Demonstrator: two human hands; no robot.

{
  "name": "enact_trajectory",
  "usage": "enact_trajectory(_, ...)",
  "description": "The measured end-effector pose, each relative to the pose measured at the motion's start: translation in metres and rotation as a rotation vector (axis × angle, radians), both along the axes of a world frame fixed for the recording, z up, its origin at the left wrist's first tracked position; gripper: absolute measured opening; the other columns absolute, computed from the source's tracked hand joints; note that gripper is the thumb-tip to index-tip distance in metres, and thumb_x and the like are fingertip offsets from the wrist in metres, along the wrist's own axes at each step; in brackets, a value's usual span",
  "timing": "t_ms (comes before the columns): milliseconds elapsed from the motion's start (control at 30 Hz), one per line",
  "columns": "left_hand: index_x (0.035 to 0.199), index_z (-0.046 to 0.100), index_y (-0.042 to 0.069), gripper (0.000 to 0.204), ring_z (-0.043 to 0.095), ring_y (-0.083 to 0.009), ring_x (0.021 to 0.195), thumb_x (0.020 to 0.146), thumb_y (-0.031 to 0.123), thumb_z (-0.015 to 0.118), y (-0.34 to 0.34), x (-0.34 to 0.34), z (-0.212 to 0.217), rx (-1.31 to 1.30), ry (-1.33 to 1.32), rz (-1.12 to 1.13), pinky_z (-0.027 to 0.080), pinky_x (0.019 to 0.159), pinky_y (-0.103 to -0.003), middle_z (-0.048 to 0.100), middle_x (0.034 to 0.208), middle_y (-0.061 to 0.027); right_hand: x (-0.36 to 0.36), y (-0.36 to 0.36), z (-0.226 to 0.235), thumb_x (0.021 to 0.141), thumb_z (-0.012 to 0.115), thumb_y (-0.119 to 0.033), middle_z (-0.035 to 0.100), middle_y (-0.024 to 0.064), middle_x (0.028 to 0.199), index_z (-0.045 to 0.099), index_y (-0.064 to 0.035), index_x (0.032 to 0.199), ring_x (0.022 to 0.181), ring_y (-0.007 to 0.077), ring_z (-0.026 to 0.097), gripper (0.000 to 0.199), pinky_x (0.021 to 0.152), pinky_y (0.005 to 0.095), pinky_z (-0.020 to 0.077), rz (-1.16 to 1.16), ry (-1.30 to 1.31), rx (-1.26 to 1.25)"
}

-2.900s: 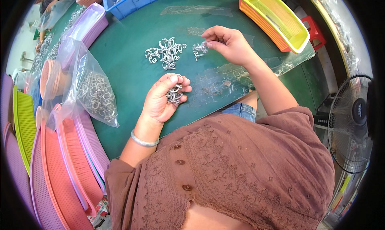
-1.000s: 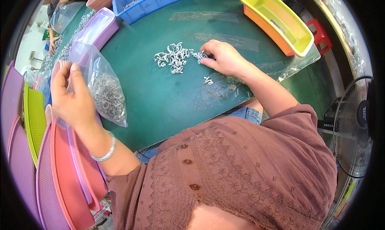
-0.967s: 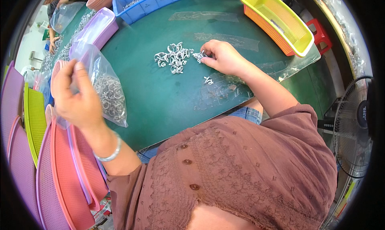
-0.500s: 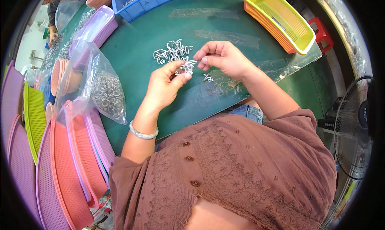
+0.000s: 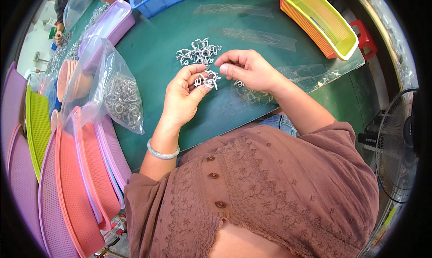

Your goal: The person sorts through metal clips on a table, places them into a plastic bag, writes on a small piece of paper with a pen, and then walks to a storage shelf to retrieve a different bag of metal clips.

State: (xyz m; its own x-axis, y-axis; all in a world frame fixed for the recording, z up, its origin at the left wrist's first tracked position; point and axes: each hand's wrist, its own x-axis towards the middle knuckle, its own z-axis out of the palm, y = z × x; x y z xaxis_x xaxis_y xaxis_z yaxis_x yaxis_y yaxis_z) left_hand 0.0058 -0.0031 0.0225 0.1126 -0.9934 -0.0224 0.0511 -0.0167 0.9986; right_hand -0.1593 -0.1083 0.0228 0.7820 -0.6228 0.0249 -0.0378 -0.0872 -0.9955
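Observation:
Between the thumb and fingers of my left hand point(image 5: 182, 94) sits a small cluster of silvery curled metal rings point(image 5: 208, 80). My right hand point(image 5: 249, 69) is just to the right of that cluster, thumb and index finger bent together in a pinch. Whatever lies between those fingertips is too small to make out. A loose pile of similar metal rings point(image 5: 198, 52) rests on the green tabletop point(image 5: 162, 37) beyond my left fingers. Partly covered by my right hand, a few loose ring pieces point(image 5: 238, 83) lie on the table below it.
A clear plastic bag point(image 5: 122, 100) full of rings lies at left, beside stacked pink and purple baskets point(image 5: 78, 177). Farther off stand a purple basket point(image 5: 112, 28), a blue crate point(image 5: 157, 1) and a yellow-orange basket point(image 5: 319, 24). Another person's hand point(image 5: 58, 36) shows at far left.
My right hand has dropped slightly and now covers part of the loose pieces below it. The ring cluster in my left hand has turned and shows more openly. The whole view has shifted a little.

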Motion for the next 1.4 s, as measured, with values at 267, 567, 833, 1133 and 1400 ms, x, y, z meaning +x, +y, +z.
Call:
enact_trajectory(267,0.094,0.053,0.0,0.022,0.051,-0.0054,0.071,0.074,-0.004,0.061,0.005,0.003,-0.01,-0.12,-0.237,0.084,0.043,0.063,-0.018,0.055,0.084,-0.0011,0.006,0.007,-0.001,0.079,0.058,-0.005,0.055,-0.001,0.078,0.055,-0.0002,0.091,0.071,0.005,0.05,0.013,0.066,0.0196,0.0419,0.077,-0.049,0.029)
enact_trajectory(567,0.084,0.056,0.002,0.018,0.048,-0.0047,0.062,0.071,0.003,0.068,0.01,0.005,-0.004,-0.107,-0.455,0.067,0.039,0.054,-0.018,0.053,0.075,0.0018,0.009,0.009,0.0,0.08,0.055,-0.008,0.053,-0.0004,0.068,0.056,-0.0003,0.081,0.061,0.0061,0.047,0.008,0.057,0.0206,0.0408,-0.047,-0.041,0.082)
enact_trajectory(833,0.09,0.055,0.0,0.011,0.057,-0.0112,0.066,0.084,0.01,0.054,0.011,0.009,-0.005,0.186,0.262,-0.023,0.047,0.061,-0.023,0.058,0.078,-0.0035,0.012,0.007,0.0,0.083,0.052,-0.009,0.055,0.0013,0.07,0.054,-0.0007,0.084,0.062,0.0071,0.05,0.009,0.058,0.0204,0.0426,-0.044,-0.022,0.153)
enact_trajectory(1133,0.087,0.057,0.001,0.008,0.057,-0.0141,0.079,0.079,0.001,0.058,0.011,0.008,-0.014,-0.009,0.275,0.056,0.047,0.07,-0.025,0.058,0.09,-0.0083,0.006,0.001,-0.001,0.077,0.058,-0.001,0.057,0.0001,0.075,0.056,-0.0003,0.084,0.069,0.006,0.052,0.007,0.063,0.0197,0.0433,0.033,-0.039,0.013)
enact_trajectory(1400,0.081,0.057,0.001,0.008,0.055,-0.0112,0.077,0.075,-0.002,0.062,0.012,0.006,-0.011,-0.01,0.26,0.105,0.045,0.068,-0.023,0.057,0.091,-0.0076,0.006,0.003,-0.001,0.072,0.061,0.004,0.057,0.0008,0.082,0.056,-0.0013,0.085,0.075,0.0071,0.053,0.014,0.069,0.0204,0.0442,0.033,-0.165,0.13)
